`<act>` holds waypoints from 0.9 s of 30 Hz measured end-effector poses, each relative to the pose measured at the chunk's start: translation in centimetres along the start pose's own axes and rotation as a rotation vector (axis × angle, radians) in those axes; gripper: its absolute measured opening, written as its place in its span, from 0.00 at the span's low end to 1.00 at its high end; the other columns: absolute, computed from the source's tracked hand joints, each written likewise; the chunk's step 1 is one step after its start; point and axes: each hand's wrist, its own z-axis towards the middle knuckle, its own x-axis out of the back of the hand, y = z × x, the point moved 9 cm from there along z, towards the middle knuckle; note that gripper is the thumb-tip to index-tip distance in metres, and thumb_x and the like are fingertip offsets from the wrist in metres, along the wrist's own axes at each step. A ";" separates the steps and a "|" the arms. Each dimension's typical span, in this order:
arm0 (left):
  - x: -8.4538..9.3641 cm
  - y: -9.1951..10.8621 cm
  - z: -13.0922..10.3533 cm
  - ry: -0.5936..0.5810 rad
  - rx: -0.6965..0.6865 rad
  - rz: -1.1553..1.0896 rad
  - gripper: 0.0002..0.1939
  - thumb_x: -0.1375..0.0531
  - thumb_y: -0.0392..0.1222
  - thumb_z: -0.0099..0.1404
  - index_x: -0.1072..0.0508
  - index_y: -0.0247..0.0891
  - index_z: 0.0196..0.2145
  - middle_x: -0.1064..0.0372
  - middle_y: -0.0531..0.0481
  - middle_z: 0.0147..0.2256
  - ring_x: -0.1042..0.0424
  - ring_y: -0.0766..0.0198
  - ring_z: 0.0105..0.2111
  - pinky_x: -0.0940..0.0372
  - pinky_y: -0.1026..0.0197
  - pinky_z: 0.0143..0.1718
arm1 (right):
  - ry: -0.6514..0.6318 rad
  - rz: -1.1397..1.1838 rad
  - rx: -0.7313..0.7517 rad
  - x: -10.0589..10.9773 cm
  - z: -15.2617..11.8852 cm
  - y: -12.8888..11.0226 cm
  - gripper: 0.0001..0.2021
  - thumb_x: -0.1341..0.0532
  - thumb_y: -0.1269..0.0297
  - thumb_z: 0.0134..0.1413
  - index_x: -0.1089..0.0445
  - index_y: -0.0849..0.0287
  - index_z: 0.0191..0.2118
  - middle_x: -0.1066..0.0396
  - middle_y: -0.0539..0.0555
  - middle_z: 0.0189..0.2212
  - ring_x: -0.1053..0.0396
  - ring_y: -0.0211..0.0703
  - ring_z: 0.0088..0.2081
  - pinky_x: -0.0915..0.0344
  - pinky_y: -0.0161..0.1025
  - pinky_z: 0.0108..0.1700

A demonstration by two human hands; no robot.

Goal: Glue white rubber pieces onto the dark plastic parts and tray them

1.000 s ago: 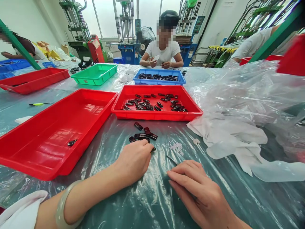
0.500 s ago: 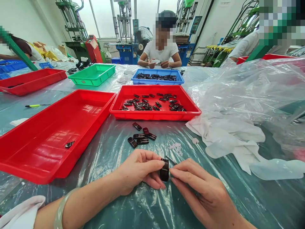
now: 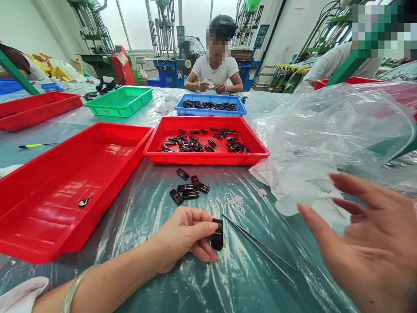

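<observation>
Between thumb and fingers, my left hand (image 3: pixel 190 232) grips a small glossy dark plastic part (image 3: pixel 217 234), held upright above the table. My right hand (image 3: pixel 368 239) is empty, its fingers spread, at the right beside the white cloths (image 3: pixel 302 187). Metal tweezers (image 3: pixel 257 244) lie on the plastic-covered table between my hands, tips towards the held part. Several similar dark parts (image 3: pixel 190 188) lie loosely grouped beyond my left hand. Small pale scraps (image 3: pixel 236 202) are scattered to the right of them.
A red tray (image 3: pixel 208 160) with many dark parts stands ahead. Another red tray (image 3: pixel 61 174) at left holds one part. Behind are a blue tray (image 3: pixel 211 111) of parts and a green tray (image 3: pixel 120 104). Clear plastic sheeting (image 3: pixel 325 117) heaps at right. A co-worker (image 3: pixel 215 65) sits opposite.
My right hand has let go of the tweezers, which now lie on the table, and has moved right and opened. My left hand still holds the dark part. The view has shifted slightly.
</observation>
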 end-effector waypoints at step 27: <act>-1.5 -0.1 -0.5 -0.169 -0.038 -0.065 0.14 0.35 0.44 0.52 0.31 0.31 0.32 0.28 0.45 0.28 0.25 0.64 0.25 0.34 0.72 0.21 | -0.421 0.168 -0.192 -5.6 -1.0 3.7 0.15 0.35 0.60 0.43 0.29 0.54 0.41 0.25 0.52 0.38 0.29 0.48 0.41 0.34 0.43 0.41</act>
